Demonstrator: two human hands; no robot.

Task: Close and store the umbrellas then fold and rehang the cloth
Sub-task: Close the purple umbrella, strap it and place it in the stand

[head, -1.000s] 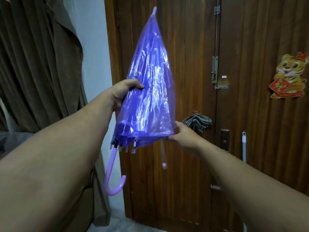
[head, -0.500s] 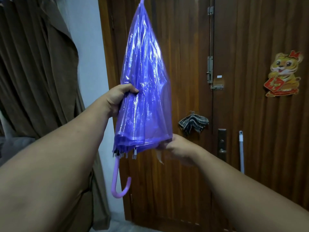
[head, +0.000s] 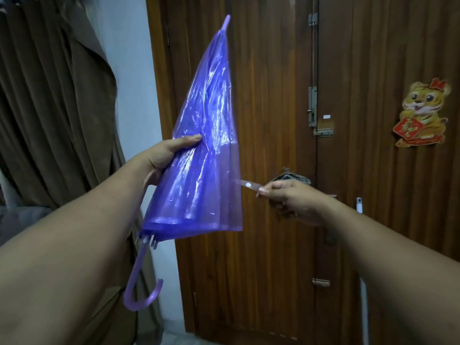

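Fingers of the right hand pinch the clear closure strap and draw it out taut from the folded purple umbrella, while the left hand grips the gathered canopy at mid-length, tip up, hooked handle hanging below. The step in hand looks to be securing the closed umbrella. Next, the strap likely needs wrapping round the loose canopy and snapping shut. The checked cloth hangs on the door behind.
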